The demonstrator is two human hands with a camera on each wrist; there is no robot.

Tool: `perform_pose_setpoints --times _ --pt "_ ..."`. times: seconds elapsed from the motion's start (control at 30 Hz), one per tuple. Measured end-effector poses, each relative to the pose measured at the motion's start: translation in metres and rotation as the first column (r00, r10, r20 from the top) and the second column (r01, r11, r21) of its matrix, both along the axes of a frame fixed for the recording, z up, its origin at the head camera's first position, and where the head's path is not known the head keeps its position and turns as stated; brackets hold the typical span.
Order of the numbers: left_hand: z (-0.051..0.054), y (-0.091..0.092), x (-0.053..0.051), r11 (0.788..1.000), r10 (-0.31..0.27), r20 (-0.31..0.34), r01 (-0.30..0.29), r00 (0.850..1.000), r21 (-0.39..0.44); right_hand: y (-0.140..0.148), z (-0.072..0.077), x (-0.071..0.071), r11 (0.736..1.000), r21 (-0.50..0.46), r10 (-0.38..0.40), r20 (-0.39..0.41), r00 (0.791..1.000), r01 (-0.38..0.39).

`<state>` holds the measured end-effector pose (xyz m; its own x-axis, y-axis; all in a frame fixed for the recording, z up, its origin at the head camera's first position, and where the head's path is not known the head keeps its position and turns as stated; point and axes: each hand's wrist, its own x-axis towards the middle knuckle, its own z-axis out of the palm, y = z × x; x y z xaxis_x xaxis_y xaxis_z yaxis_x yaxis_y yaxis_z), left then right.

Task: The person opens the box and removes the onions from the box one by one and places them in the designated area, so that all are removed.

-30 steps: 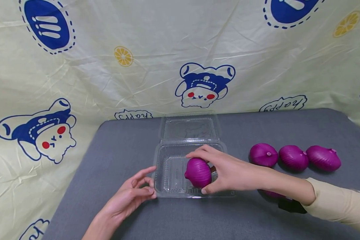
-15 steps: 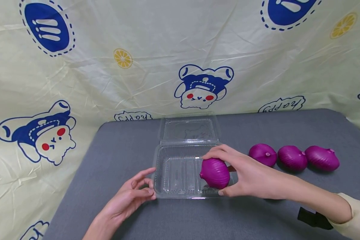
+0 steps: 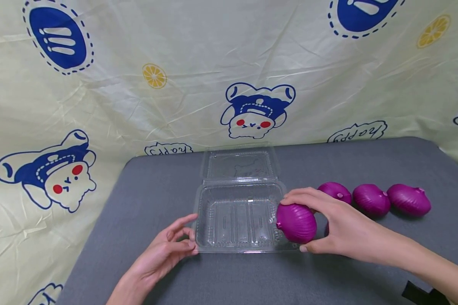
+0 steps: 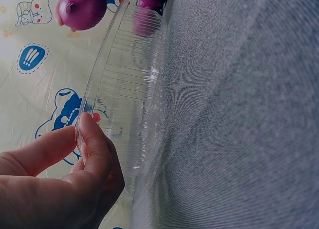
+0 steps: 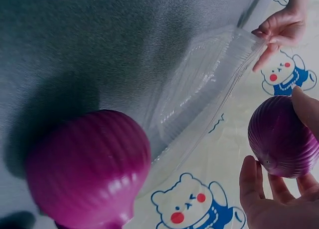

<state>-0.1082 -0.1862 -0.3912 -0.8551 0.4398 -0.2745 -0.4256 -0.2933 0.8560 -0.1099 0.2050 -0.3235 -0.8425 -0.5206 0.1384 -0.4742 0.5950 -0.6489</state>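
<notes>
My right hand (image 3: 341, 224) holds a purple onion (image 3: 297, 223) above the right rim of a transparent plastic clamshell container (image 3: 225, 220). Its fingers and thumb wrap the onion from the right, as the right wrist view also shows. At the container's left rim, my left hand (image 3: 164, 250) pinches the edge between thumb (image 4: 94, 139) and fingers. The lid (image 3: 240, 165) lies folded back behind the tray. In the right wrist view, another onion (image 5: 89, 169) rests on the table close by; in the head view the right hand mostly hides it.
Three onions stand in a row to the right: one (image 3: 333, 190) partly behind the right hand, one (image 3: 371, 200) in the middle, one (image 3: 409, 200) at the end. They sit on a grey cloth-covered table (image 3: 156, 190). A printed curtain (image 3: 191, 101) hangs behind.
My right hand has carried the onion rightward, from over the middle of the container to its right rim. The left hand keeps its place on the left rim.
</notes>
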Motion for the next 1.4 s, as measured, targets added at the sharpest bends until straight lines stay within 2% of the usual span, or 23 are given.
perform_pose_setpoints --times 0.3,0.57,0.73,0.9,1.1,1.23,1.4 --pt "0.0 0.001 0.001 1.0 0.003 -0.001 -0.003 1.0 0.0 0.021 -0.001 0.014 0.996 0.051 -0.07 -0.109 0.992 0.076" --pt "-0.001 0.001 0.0 1.0 0.009 0.013 -0.009 1.0 -0.011 0.041 -0.002 0.022 0.987 0.078 -0.121 -0.195 0.973 0.138" --pt "-0.001 0.001 0.0 1.0 0.013 0.015 -0.013 1.0 -0.011 0.051 -0.007 0.025 0.983 0.048 -0.159 -0.234 0.959 0.175" --pt "0.0 0.001 0.001 1.0 0.01 0.004 -0.01 1.0 -0.01 0.058 -0.009 0.03 0.984 -0.032 -0.177 -0.229 0.957 0.175" --pt "0.0 0.001 0.001 1.0 0.005 0.003 -0.005 1.0 -0.006 0.068 -0.007 0.039 0.97 -0.08 -0.24 -0.194 0.951 0.229" --pt "0.0 0.001 0.0 1.0 0.008 0.013 -0.008 1.0 -0.01 0.076 -0.008 0.044 0.957 -0.091 -0.288 -0.199 0.937 0.275" --pt "0.0 0.002 0.0 1.0 0.008 0.011 -0.008 1.0 -0.006 0.087 -0.014 0.05 0.925 -0.087 -0.381 -0.201 0.902 0.371"
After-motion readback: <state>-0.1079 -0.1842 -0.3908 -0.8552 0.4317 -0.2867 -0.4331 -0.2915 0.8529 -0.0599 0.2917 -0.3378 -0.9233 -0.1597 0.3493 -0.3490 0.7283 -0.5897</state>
